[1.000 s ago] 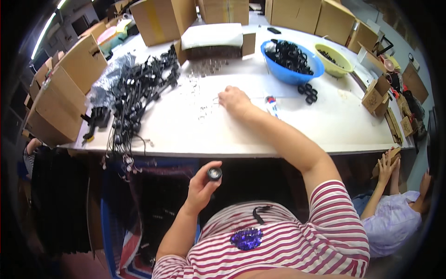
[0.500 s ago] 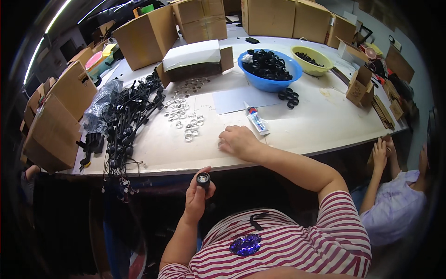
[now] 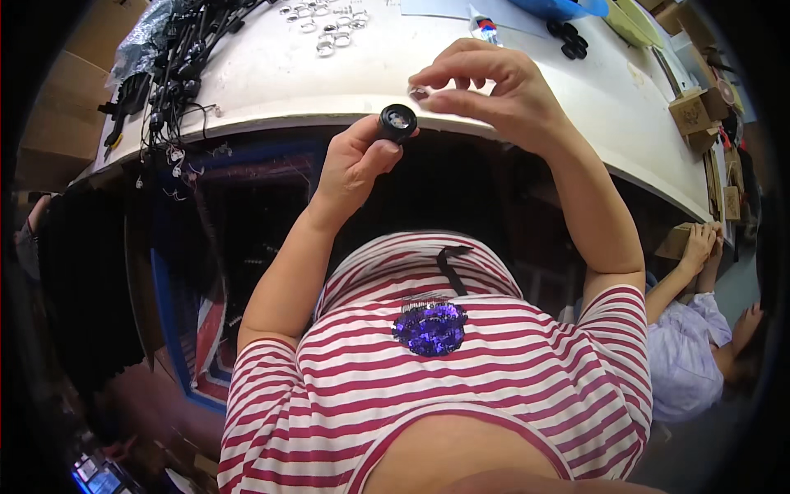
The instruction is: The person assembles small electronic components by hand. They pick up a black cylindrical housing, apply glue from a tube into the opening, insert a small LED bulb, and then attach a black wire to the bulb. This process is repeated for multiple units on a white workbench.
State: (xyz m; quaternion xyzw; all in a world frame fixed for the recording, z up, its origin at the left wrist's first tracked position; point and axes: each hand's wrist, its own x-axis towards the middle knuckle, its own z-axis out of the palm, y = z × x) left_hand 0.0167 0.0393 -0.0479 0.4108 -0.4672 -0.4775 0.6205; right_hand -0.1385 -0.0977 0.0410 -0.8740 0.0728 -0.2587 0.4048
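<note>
My left hand (image 3: pixel 352 165) is wrapped round a short black cylinder (image 3: pixel 398 122) that looks like a flashlight head, its round open end tilted up toward me with something bright inside. Just right of it, the thumb and fingertips of my right hand (image 3: pixel 514 90) pinch a small clear lens (image 3: pixel 419 93). The lens is close to the cylinder's rim but apart from it. Several similar clear round lenses (image 3: pixel 326 48) lie on the white table (image 3: pixel 271 92) beyond my hands. A white, blue and red tube (image 3: pixel 485 31) lies behind my right hand, which partly hides it.
Black wired parts (image 3: pixel 174 90) pile up at the table's left, wires hanging over the edge. Black rings (image 3: pixel 568 41) sit near a blue basin (image 3: pixel 559 6) and a yellow bowl (image 3: pixel 632 23). Small cardboard boxes (image 3: pixel 691 114) stand right. Another person's hand (image 3: pixel 698 247) works at far right.
The right hand has left the tabletop and come to the black cylinder with a clear lens between its fingers. The left hand has raised the cylinder, and the view has tilted down toward my body.
</note>
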